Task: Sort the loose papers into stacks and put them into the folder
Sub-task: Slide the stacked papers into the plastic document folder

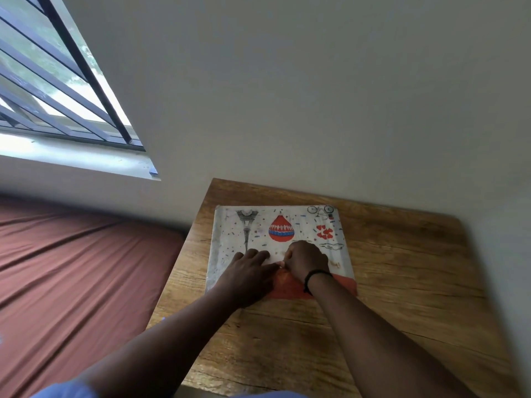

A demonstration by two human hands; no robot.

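Wooden table (402, 282), illustrated folder (287, 222), both hands pressing

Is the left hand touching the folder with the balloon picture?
Touching. The head view shows the left hand lying flat on the folder, its straight fingers resting on the cover.

A wooden table (402, 282) stands against a pale wall (316, 96), with a rust-brown mattress (80, 268) just left of the table and a barred window (57, 81) above that.
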